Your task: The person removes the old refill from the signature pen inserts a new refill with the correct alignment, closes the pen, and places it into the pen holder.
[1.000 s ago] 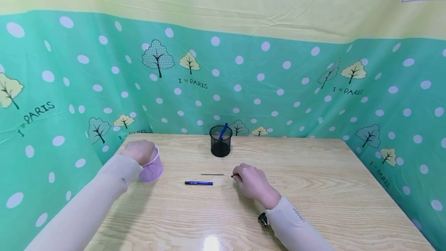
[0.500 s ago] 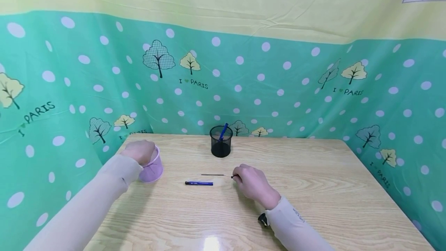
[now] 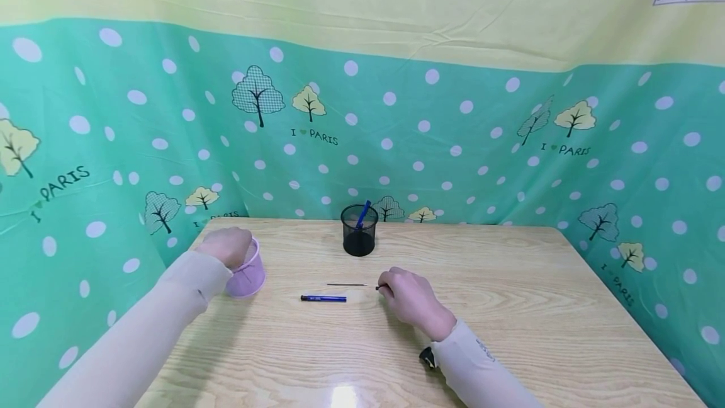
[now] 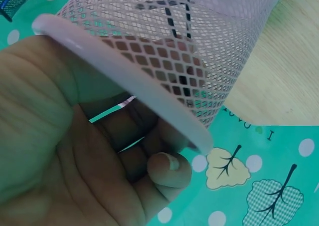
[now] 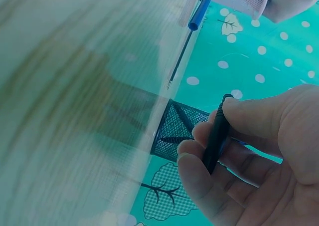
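My left hand (image 3: 225, 247) reaches into the mouth of a lilac mesh pen cup (image 3: 246, 279). Through the mesh in the left wrist view, its fingers (image 4: 144, 61) show inside the cup (image 4: 229, 31), beside thin dark sticks (image 4: 170, 21); whether they pinch one is unclear. My right hand (image 3: 412, 294) pinches a short black pen barrel part (image 5: 218, 133), ribbed at one end, between thumb and fingers just above the table. Left of that hand a thin pen refill (image 3: 347, 284) lies on the table, its tip towards the hand. Nearer me lies a blue pen barrel (image 3: 323, 298).
A black mesh pen cup (image 3: 359, 238) with a blue pen (image 3: 363, 213) leaning in it stands at the back of the wooden table (image 3: 498, 282). A dotted green curtain (image 3: 430, 137) hangs behind and along both sides. A small black object (image 3: 428, 357) sits by my right cuff.
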`<state>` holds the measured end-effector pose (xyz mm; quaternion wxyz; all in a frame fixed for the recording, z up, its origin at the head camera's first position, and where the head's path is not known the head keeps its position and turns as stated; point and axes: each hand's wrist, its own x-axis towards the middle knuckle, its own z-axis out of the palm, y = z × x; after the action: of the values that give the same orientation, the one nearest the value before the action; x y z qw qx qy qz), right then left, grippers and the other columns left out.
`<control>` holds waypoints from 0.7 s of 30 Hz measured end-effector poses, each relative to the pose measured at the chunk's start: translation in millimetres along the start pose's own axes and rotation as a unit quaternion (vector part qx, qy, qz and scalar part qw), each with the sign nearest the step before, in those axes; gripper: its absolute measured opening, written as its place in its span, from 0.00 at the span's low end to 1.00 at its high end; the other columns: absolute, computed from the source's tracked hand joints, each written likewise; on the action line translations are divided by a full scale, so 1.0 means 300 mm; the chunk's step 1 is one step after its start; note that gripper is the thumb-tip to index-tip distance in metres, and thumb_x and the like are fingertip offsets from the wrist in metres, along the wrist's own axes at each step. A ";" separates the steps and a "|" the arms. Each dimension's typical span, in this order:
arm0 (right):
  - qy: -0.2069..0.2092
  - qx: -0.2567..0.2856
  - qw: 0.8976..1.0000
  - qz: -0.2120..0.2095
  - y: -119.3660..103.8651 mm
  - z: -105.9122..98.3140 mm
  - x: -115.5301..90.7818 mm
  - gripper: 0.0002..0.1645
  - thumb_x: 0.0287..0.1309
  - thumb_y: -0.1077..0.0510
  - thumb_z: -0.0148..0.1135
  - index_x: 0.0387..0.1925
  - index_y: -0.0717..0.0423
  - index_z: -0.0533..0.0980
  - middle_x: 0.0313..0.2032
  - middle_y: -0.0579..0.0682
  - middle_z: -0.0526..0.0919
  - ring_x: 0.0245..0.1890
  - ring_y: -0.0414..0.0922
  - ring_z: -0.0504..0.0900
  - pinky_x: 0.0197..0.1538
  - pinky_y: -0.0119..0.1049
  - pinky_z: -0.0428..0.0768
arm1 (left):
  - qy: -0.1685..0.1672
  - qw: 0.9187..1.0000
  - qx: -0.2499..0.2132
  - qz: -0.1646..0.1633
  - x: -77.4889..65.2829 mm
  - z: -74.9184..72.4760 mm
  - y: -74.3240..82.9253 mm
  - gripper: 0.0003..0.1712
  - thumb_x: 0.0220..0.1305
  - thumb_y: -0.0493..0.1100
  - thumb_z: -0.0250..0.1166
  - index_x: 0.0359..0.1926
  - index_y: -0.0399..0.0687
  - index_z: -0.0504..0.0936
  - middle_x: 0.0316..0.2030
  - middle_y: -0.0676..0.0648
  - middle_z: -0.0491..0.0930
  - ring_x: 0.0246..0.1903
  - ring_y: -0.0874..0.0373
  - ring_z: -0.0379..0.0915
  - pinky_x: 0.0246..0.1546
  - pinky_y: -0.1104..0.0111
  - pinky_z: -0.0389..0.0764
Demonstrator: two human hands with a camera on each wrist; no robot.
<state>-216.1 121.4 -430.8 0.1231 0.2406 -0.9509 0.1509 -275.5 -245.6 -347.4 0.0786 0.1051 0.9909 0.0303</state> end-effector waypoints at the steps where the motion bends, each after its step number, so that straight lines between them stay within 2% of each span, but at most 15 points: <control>1: 0.001 -0.001 1.000 -0.001 0.000 0.000 0.000 0.04 0.56 0.56 0.57 0.30 0.44 0.78 0.25 0.37 0.72 0.23 0.33 0.68 0.26 0.30 0.70 | -0.001 1.000 -0.003 -0.002 -0.003 -0.001 0.000 0.03 0.53 0.35 0.57 0.29 0.46 0.77 0.26 0.47 0.75 0.26 0.53 0.70 0.26 0.61 0.73; 6: 0.009 -0.003 1.000 -0.005 -0.002 -0.003 0.000 0.04 0.56 0.57 0.58 0.30 0.45 0.78 0.25 0.37 0.72 0.23 0.33 0.69 0.26 0.30 0.71 | -0.004 1.000 -0.005 -0.005 -0.014 -0.007 0.002 0.05 0.49 0.34 0.60 0.30 0.45 0.75 0.26 0.46 0.74 0.26 0.52 0.70 0.26 0.60 0.74; 13: 0.008 -0.006 1.000 -0.005 0.000 -0.005 -0.001 0.04 0.56 0.57 0.58 0.29 0.44 0.78 0.25 0.37 0.72 0.23 0.33 0.68 0.26 0.30 0.71 | -0.011 1.000 -0.010 -0.008 -0.022 -0.016 0.002 0.06 0.51 0.34 0.59 0.33 0.45 0.75 0.26 0.47 0.74 0.27 0.52 0.71 0.27 0.59 0.74; 21: 0.009 -0.004 1.000 -0.003 0.001 -0.004 -0.001 0.04 0.56 0.57 0.58 0.29 0.44 0.77 0.24 0.37 0.71 0.23 0.33 0.68 0.26 0.30 0.70 | -0.005 1.000 0.017 0.000 -0.035 -0.034 0.013 0.07 0.53 0.32 0.58 0.35 0.42 0.76 0.27 0.46 0.75 0.27 0.51 0.72 0.28 0.58 0.75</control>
<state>-215.9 122.3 -429.7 0.1328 0.2418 -0.9497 0.1484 -266.1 -244.5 -335.4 0.0815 0.1066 0.9909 0.0128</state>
